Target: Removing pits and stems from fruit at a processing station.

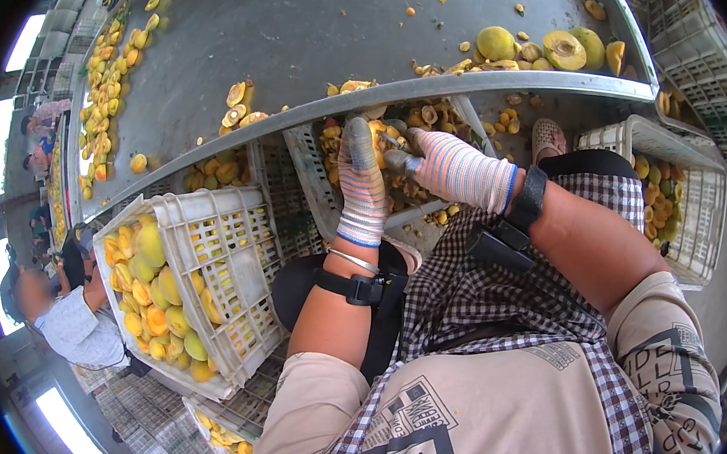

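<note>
My left hand (pixel 360 179), in a striped knit glove with grey fingers, is closed around a cut yellow peach (pixel 378 134) just below the metal table's edge. My right hand (pixel 457 168), gloved alike, meets it from the right. Its fingers are curled around a small thin metal tool (pixel 392 140) pressed against the peach; the tool's full shape is hidden. Beneath both hands, peach scraps and pits (pixel 427 115) lie in and around a white plastic crate (pixel 312 170).
The metal table (pixel 313 21) carries whole and halved peaches (pixel 564 50) at right and a row of halves (pixel 105 106) at left. A tilted crate (pixel 217 248) of peaches stands left; another crate (pixel 697 215) stands right. A person (pixel 79 318) sits at far left.
</note>
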The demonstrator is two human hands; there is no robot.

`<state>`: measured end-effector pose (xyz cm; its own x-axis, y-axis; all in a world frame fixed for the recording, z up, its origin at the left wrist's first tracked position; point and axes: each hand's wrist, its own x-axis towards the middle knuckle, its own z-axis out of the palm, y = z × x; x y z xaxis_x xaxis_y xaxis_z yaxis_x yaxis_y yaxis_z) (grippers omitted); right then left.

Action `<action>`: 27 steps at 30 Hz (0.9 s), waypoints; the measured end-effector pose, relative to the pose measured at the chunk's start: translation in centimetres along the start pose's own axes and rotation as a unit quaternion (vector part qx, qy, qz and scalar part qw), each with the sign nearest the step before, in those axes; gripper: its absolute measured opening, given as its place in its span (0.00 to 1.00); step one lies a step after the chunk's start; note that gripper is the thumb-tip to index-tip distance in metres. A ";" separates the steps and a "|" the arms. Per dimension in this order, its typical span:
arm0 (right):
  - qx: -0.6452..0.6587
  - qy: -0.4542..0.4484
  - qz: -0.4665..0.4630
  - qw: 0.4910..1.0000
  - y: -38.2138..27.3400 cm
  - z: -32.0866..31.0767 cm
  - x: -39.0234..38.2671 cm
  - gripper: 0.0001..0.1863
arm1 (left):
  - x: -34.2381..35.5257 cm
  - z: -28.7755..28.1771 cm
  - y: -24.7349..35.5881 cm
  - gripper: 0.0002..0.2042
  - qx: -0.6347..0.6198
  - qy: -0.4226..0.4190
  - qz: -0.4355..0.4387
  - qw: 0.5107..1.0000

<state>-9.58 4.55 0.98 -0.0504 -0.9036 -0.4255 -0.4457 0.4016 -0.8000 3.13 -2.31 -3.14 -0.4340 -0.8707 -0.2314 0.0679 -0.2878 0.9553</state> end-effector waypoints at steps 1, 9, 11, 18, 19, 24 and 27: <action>-0.010 0.007 -0.011 1.000 0.4 0.5 0.3 0.21 | 0.0 0.3 -0.2 0.33 -0.009 0.020 0.004 1.000; -0.061 0.039 -0.027 0.997 -0.8 1.1 -0.2 0.21 | 0.4 -0.4 -1.4 0.28 0.029 0.077 0.027 0.996; -0.078 0.043 -0.032 0.996 -1.2 1.0 -0.6 0.19 | 0.6 -0.7 -1.5 0.28 -0.075 0.076 -0.024 0.994; -0.147 0.045 -0.073 0.985 -1.0 0.6 -0.9 0.20 | 0.2 0.3 1.3 0.23 -0.028 0.031 -0.106 0.993; -0.156 0.045 -0.081 0.983 -1.0 0.6 -0.9 0.20 | 0.2 0.6 1.7 0.23 -0.030 0.037 -0.118 0.992; -0.143 0.025 -0.087 0.986 -0.7 0.7 -0.8 0.20 | 0.7 0.1 1.1 0.22 -0.018 0.045 -0.111 0.993; -0.082 0.013 -0.086 0.993 0.2 1.0 -0.2 0.21 | 0.4 -0.2 0.9 0.22 0.076 0.035 -0.042 0.996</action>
<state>-8.77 4.96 0.49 0.0169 -0.9611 -0.2756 -0.5890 0.2132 -0.7795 3.17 -2.99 -2.44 -0.3682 -0.8731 -0.3195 -0.1055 -0.3022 0.9474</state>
